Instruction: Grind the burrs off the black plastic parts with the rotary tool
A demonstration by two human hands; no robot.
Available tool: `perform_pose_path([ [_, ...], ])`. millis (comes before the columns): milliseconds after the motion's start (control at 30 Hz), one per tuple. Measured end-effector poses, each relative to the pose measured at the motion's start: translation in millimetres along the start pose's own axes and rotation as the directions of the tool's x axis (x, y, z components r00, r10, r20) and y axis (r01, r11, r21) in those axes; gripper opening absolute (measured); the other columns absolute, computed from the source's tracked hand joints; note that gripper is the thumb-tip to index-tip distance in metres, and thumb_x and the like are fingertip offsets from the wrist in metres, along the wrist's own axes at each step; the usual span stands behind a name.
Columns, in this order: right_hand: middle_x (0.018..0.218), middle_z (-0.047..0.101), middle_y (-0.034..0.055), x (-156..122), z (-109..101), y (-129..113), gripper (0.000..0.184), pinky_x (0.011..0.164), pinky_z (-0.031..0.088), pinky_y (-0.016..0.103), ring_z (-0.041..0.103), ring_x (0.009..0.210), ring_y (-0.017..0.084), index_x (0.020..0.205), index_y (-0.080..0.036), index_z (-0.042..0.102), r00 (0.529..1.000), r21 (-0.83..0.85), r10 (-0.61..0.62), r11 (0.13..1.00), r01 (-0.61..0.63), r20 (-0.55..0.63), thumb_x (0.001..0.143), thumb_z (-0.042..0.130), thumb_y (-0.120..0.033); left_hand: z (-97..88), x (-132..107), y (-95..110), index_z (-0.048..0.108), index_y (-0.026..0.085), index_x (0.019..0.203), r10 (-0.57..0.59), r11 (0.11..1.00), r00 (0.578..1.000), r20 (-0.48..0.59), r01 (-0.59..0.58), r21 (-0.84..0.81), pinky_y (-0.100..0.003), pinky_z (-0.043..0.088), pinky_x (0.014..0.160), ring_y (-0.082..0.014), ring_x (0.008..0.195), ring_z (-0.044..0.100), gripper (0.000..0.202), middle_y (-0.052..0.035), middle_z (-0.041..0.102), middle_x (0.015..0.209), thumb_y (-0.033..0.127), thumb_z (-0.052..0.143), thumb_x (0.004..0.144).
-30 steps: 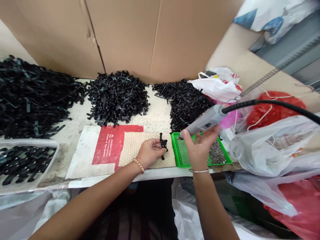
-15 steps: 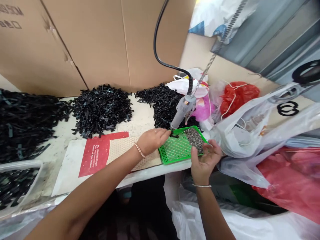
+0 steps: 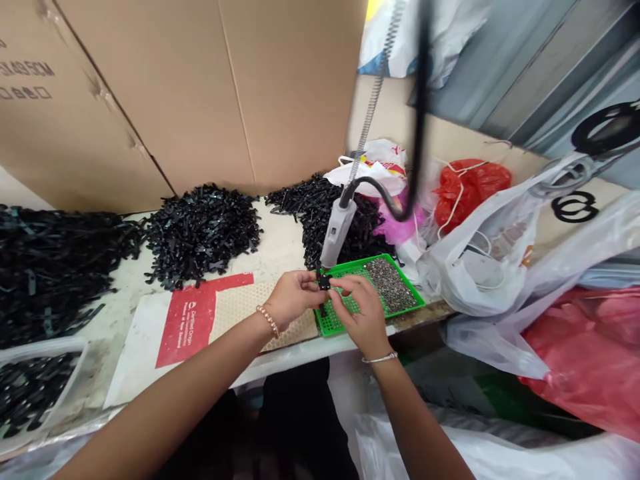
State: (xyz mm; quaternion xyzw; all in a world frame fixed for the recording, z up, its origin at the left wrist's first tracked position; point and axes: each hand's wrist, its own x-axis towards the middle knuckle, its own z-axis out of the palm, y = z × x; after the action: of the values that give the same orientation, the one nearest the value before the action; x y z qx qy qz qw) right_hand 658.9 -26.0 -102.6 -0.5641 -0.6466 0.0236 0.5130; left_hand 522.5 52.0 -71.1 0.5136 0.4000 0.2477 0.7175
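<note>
My left hand is closed, its fingertips pinching a small black plastic part above the left end of the green tray. From the right, my right hand reaches over the tray, with thumb and forefinger closed at the part's right edge. Any small piece between those fingertips is too small to make out. A grey electric screwdriver hangs just behind the part, its tip close to my left fingers. Small metal screws lie heaped in the tray's right side.
Piles of black plastic strips lie along the back, before a large cardboard sheet. A white bin of black parts stands at left. Flat cardboard lies left of the tray. Plastic bags crowd the right.
My right hand has come from the tray's right end to the part in my left hand. The screwdriver has shifted left and tilted the other way; its cable has swung forward.
</note>
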Motion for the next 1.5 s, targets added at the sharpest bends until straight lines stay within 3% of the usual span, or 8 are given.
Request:
perform_pose_path([
  [200, 0.092, 0.065, 0.0061, 2, -2, 9, 0.016, 0.074, 0.045, 0.035, 0.06, 0.085, 0.02, 0.101, -0.021, 0.065, 0.975, -0.165, -0.14, 0.972, 0.169, 0.173, 0.094, 0.051, -0.024, -2.1, -1, -11, 0.064, 0.013, 0.08, 0.129, 0.971, 0.991, 0.02, -0.13, 0.202, -0.019, 0.041, 0.054, -0.0082, 0.053, 0.054, 0.018, 0.0042, 0.058, 0.059, 0.01, 0.066, 0.062],
  [433, 0.095, 0.066, 0.0064, 4, -5, 15, 0.015, 0.073, 0.043, 0.034, 0.06, 0.085, 0.02, 0.101, -0.018, 0.064, 0.927, -0.249, -0.227, 0.919, 0.306, 0.299, 0.095, 0.051, -0.022, -1.9, -4, -15, 0.057, 0.016, 0.071, 0.277, 0.813, 0.957, 0.083, -0.28, 0.511, -0.019, 0.033, 0.048, -0.0083, 0.05, 0.045, 0.009, 0.007, 0.046, 0.053, 0.008, 0.055, 0.067],
  [533, 0.096, 0.067, 0.0067, 4, -8, 18, 0.016, 0.074, 0.043, 0.034, 0.06, 0.085, 0.02, 0.102, -0.018, 0.063, 0.905, -0.274, -0.273, 0.889, 0.367, 0.327, 0.096, 0.048, -0.021, -1.3, -2, -16, 0.053, 0.017, 0.068, 0.286, 0.777, 0.954, 0.088, -0.285, 0.562, -0.019, 0.03, 0.047, -0.0082, 0.05, 0.044, 0.009, 0.0073, 0.045, 0.053, 0.009, 0.055, 0.066],
  [767, 0.095, 0.067, 0.0058, 12, -13, 25, 0.017, 0.07, 0.042, 0.031, 0.059, 0.08, 0.018, 0.098, -0.019, 0.063, 0.834, -0.216, -0.336, 0.861, 0.46, 0.438, 0.097, 0.047, -0.023, -3.4, 4, -22, 0.045, 0.019, 0.059, 0.209, 0.781, 0.971, 0.118, -0.238, 0.577, -0.018, 0.026, 0.045, -0.0079, 0.049, 0.041, 0.013, 0.0079, 0.042, 0.049, 0.012, 0.056, 0.063],
  [967, 0.089, 0.065, 0.0064, 20, -12, 26, 0.022, 0.066, 0.04, 0.031, 0.057, 0.074, 0.018, 0.094, -0.016, 0.062, 0.732, -0.248, -0.4, 0.759, 0.602, 0.551, 0.098, 0.042, -0.024, -7.1, 9, -23, 0.046, 0.018, 0.055, 0.12, 0.858, 0.984, 0.128, -0.168, 0.486, -0.018, 0.028, 0.045, -0.008, 0.05, 0.043, 0.014, 0.007, 0.047, 0.049, 0.013, 0.059, 0.058],
  [1200, 0.081, 0.063, 0.0051, 21, -12, 25, 0.024, 0.064, 0.038, 0.034, 0.052, 0.066, 0.017, 0.09, -0.018, 0.062, 0.638, -0.296, -0.432, 0.627, 0.72, 0.637, 0.098, 0.039, -0.021, -9.2, 8, -19, 0.053, 0.016, 0.061, -0.104, 0.981, 0.981, 0.166, 0.074, 0.179, -0.017, 0.034, 0.047, -0.0057, 0.046, 0.044, 0.014, 0.008, 0.051, 0.048, 0.01, 0.063, 0.054],
  [1333, 0.08, 0.063, 0.0049, 23, -12, 24, 0.021, 0.065, 0.037, 0.034, 0.05, 0.065, 0.017, 0.089, -0.017, 0.061, 0.632, -0.302, -0.47, 0.6, 0.741, 0.616, 0.097, 0.042, -0.018, -10.0, 6, -13, 0.057, 0.014, 0.063, -0.154, 0.985, 0.978, 0.141, 0.141, 0.099, -0.016, 0.033, 0.046, -0.0048, 0.046, 0.046, 0.016, 0.007, 0.054, 0.05, 0.008, 0.067, 0.052],
  [1500, 0.084, 0.064, 0.0052, 18, -9, 26, 0.015, 0.065, 0.036, 0.034, 0.05, 0.065, 0.017, 0.09, -0.016, 0.061, 0.675, -0.372, -0.486, 0.581, 0.724, 0.555, 0.095, 0.047, -0.018, -12.0, 7, -12, 0.064, 0.011, 0.073, -0.221, 0.975, 0.971, 0.088, 0.221, 0.006, -0.017, 0.039, 0.049, -0.0072, 0.052, 0.054, 0.024, 0.0014, 0.063, 0.059, 0.01, 0.074, 0.052],
])
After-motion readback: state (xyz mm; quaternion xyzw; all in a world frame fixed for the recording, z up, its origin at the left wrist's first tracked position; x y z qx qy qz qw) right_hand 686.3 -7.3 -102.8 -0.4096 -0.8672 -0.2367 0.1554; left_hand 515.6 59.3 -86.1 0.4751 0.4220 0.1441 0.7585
